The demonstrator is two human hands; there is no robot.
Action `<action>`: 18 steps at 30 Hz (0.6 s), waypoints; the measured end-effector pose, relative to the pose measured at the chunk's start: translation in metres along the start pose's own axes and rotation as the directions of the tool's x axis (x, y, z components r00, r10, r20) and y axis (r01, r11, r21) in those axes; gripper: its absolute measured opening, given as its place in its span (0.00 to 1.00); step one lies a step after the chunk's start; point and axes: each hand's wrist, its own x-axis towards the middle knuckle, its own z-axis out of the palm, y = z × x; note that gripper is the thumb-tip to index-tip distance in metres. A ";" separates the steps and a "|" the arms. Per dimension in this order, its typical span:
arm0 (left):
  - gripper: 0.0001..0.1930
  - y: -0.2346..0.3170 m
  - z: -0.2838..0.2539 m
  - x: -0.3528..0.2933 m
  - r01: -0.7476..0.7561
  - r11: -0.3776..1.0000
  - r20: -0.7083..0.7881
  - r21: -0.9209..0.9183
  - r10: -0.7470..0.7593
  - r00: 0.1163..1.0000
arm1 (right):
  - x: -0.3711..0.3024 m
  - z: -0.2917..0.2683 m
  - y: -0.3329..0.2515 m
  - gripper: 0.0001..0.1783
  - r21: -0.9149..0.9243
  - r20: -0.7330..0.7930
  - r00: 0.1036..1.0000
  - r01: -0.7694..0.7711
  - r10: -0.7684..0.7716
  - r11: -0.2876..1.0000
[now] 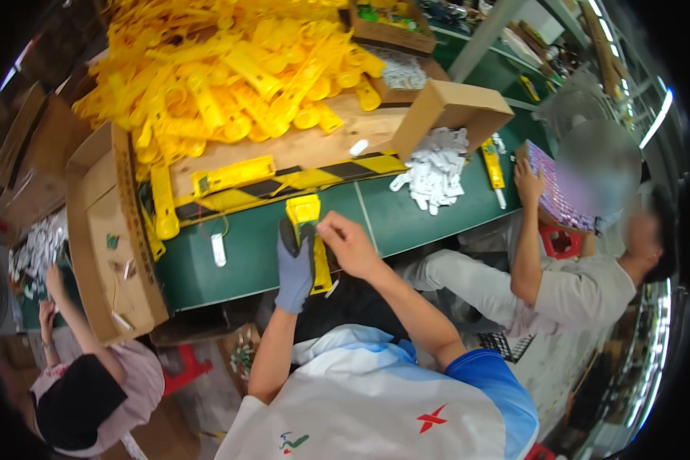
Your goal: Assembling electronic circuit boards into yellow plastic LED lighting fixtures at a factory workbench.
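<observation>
A yellow case [303,208] was held upright in the view, its lower end pointed toward the wearer's body. It was clamped in the left grip [294,264], which was covered by a grey glove with dark fingertips. The bare right grip [351,241] was placed at the case's right edge, with thumb and fingers drawn close together; whether anything small was pinched between them could not be told. Below the right grip, a small white piece [332,288] was seen just beside the case's lower end.

To the left of the left grip, a white part [218,250] with thin wires was laid on the green tabletop [261,249]. Farther left, a long cardboard box [96,218] was set, with a few small parts scattered inside.

Beyond both grips, the tabletop was crossed by a black-and-yellow striped edge [345,170]. To the right of the right grip, white pieces [435,172] were heaped in front of a tipped carton [452,107]. Farthest beyond the left grip, a large mound of yellow cases [230,73] was piled. Well off to the right, a purple-patterned box [550,184] was touched by a co-worker's hand [528,182].
</observation>
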 end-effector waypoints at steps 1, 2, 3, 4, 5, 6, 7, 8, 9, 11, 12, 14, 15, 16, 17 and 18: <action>0.20 0.001 -0.002 0.000 -0.031 0.999 -0.008 -0.021 0.030 0.999 | 0.003 0.004 0.002 0.12 0.011 0.026 1.000 -0.006 0.006 1.000; 0.17 0.003 -0.002 -0.001 -0.061 0.997 -0.009 -0.046 0.061 0.998 | 0.003 0.005 0.002 0.12 0.012 0.041 0.998 -0.038 0.038 0.999; 0.17 0.005 -0.002 0.000 -0.056 0.997 -0.023 -0.046 0.055 0.998 | 0.003 0.005 0.001 0.13 0.010 0.052 0.996 -0.068 0.068 0.998; 0.14 0.005 -0.002 0.001 -0.081 0.996 -0.017 -0.038 0.080 0.997 | 0.003 0.004 -0.001 0.13 0.010 0.063 0.995 -0.072 0.072 0.997; 0.12 0.006 -0.003 0.000 -0.106 0.994 -0.003 -0.029 0.106 0.994 | 0.003 0.004 -0.005 0.12 -0.029 0.057 0.996 -0.071 0.073 0.997; 0.12 0.006 -0.005 -0.001 -0.105 0.994 -0.003 -0.028 0.105 0.995 | 0.003 0.003 -0.007 0.12 -0.069 0.048 0.996 -0.069 0.073 0.995; 0.12 0.006 -0.006 -0.002 -0.071 0.997 0.021 -0.042 0.072 0.997 | 0.003 0.000 -0.005 0.12 -0.069 0.046 0.996 -0.070 0.074 0.995; 0.12 0.010 -0.005 -0.002 -0.039 0.998 0.051 -0.056 0.042 0.998 | 0.003 -0.004 -0.003 0.11 -0.023 0.059 0.996 -0.064 0.065 0.998; 0.12 0.013 -0.004 -0.004 -0.040 0.998 0.059 -0.057 0.044 0.997 | 0.004 -0.011 -0.002 0.11 0.023 0.072 0.996 -0.056 0.055 0.998; 0.13 0.022 -0.002 -0.009 0.140 0.914 0.121 -0.382 -0.101 0.988 | 0.009 -0.039 -0.008 0.11 -0.137 -0.130 0.991 0.025 -0.043 0.990; 0.13 0.022 -0.002 -0.008 0.140 0.914 0.128 -0.381 -0.097 0.987 | 0.014 -0.057 -0.004 0.11 -0.201 -0.255 0.963 0.031 -0.082 0.979; 0.15 0.021 -0.004 -0.007 0.124 0.861 0.169 -0.494 -0.045 0.985 | 0.023 -0.088 -0.004 0.10 -0.450 -0.385 0.903 -0.004 -0.190 0.893; 0.16 0.025 -0.002 -0.009 0.106 0.882 0.159 -0.459 -0.036 0.987 | 0.028 -0.097 -0.006 0.09 -0.528 -0.353 0.909 0.001 -0.221 0.849; 0.16 0.025 -0.003 -0.010 0.107 0.882 0.166 -0.459 -0.033 0.986 | 0.034 -0.102 -0.008 0.09 -0.600 -0.319 0.915 0.007 -0.247 0.800; 0.16 0.024 -0.002 -0.010 0.101 0.894 0.169 -0.437 -0.029 0.985 | 0.044 -0.105 -0.009 0.09 -0.604 -0.323 0.912 0.007 -0.253 0.797; 0.16 0.023 -0.002 -0.011 0.096 0.906 0.168 -0.412 -0.028 0.985 | 0.053 -0.104 -0.009 0.10 -0.659 -0.275 0.927 0.011 -0.255 0.752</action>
